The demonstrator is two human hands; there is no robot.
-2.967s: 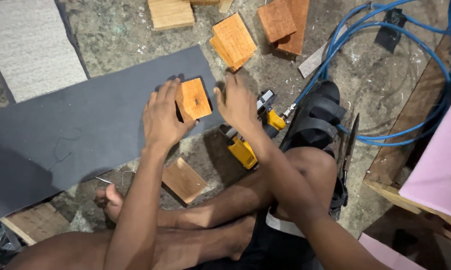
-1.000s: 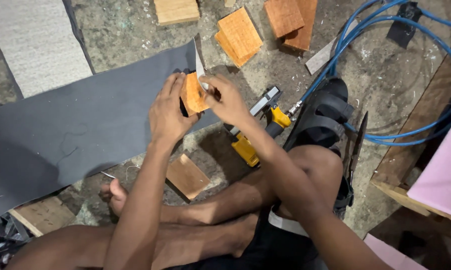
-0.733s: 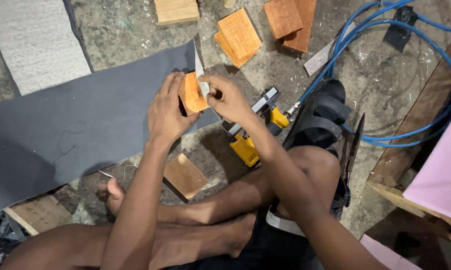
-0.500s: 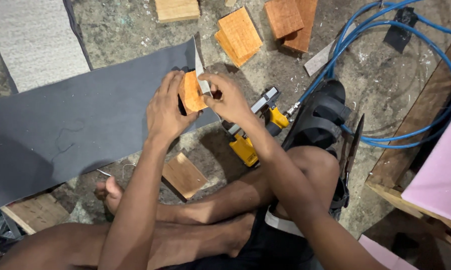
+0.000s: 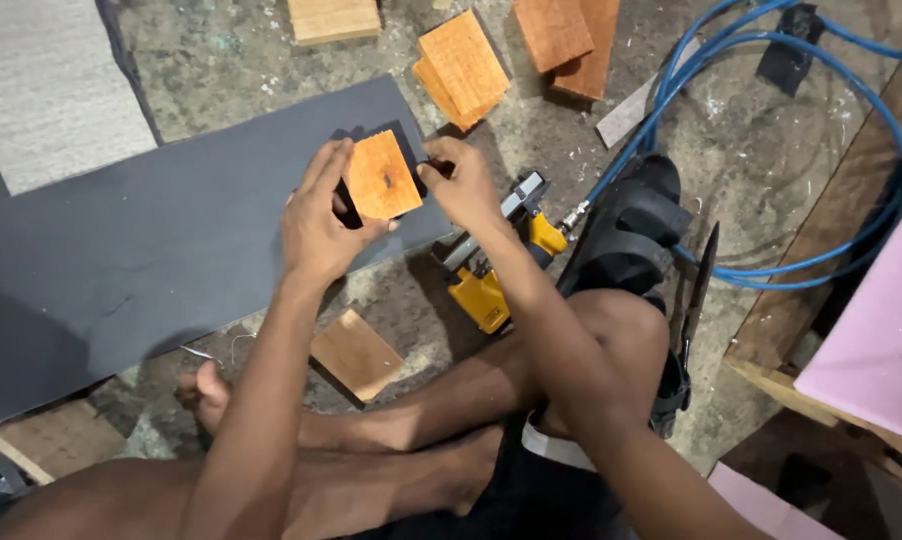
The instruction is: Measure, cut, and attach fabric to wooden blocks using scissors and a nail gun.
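Since half a second ago the small orange wood block (image 5: 382,177) sits flatter toward the camera above the dark grey sheet (image 5: 151,250) on the floor, the left hand (image 5: 321,215) gripping its lower edge, the right hand (image 5: 461,180) pinched closed at its right side, a dark knot mid-face

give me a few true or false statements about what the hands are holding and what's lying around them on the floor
1. The left hand holds an orange wooden block. True.
2. The block is held over a dark grey sheet. True.
3. The hose on the floor is red. False: it is blue.
4. A yellow power tool lies on the floor beneath the right hand. True.
5. The right hand grips the yellow tool. False: its fingertips are at the block's edge.
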